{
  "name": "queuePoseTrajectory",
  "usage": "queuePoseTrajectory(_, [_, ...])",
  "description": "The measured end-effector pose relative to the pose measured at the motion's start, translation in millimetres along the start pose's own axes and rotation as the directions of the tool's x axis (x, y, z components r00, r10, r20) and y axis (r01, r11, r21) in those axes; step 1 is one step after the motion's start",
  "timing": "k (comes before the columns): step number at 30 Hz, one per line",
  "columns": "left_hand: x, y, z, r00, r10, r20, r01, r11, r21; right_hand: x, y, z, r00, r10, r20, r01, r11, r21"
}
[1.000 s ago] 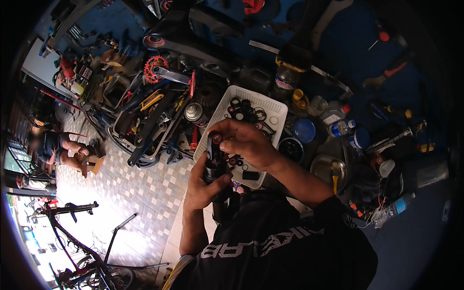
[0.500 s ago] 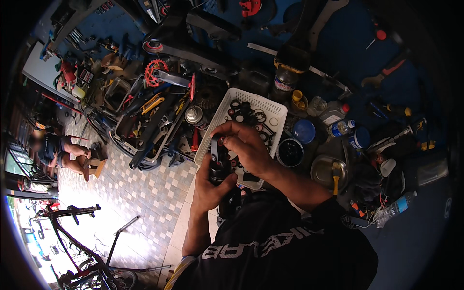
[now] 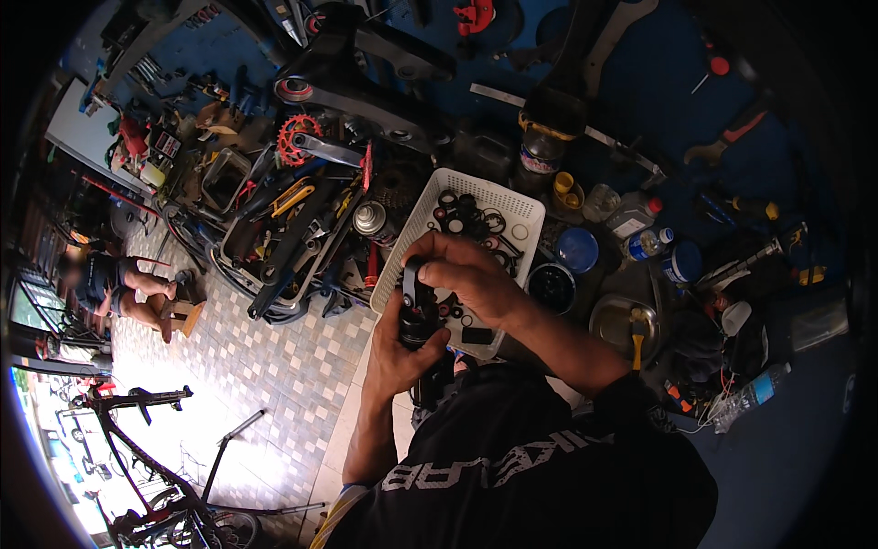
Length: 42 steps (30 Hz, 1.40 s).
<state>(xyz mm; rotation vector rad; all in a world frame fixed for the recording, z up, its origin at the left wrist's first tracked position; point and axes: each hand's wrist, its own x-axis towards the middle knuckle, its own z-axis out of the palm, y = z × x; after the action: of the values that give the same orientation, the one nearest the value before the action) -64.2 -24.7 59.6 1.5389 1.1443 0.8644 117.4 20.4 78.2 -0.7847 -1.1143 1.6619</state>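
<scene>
Left hand: while its thumb and fingers wrap the lower body, it grips the black part firmly.
Right hand: thumb and forefinger pinched on the part's looped upper end.
Black part: held in both hands, seen against the white basket at its near left corner.
Black rings: inside, toward the far edge.
Black block: inside, by the near edge.
Spray can: outside, beside the left edge.
Blue lid: outside, near the right edge.
</scene>
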Motion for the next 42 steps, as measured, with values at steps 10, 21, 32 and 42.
queuePoseTrajectory(10, [5, -18, -11, 0.994, -0.057, 0.091, 0.062, 0.997, -0.053, 6, -30, -20, 0.794, -0.33, 0.511, 0.473, -0.193, -0.86])
queuePoseTrajectory(21, [8, -35, -22, 0.94, -0.061, 0.335, 0.294, 0.64, -0.71, -18, -20, -36, 0.792, -0.462, 0.399, 0.449, -0.003, -0.894])
queuePoseTrajectory(32, [9, -5, -19, 0.995, -0.09, 0.04, 0.082, 0.982, 0.17, -30, -10, -32, 0.853, -0.312, 0.419, 0.382, -0.174, -0.908])
queuePoseTrajectory(42, [0, -11, -10, 0.998, 0.016, -0.064, 0.011, 0.918, 0.396, -53, 28, -30, 0.802, 0.23, 0.551, -0.556, 0.624, 0.549])
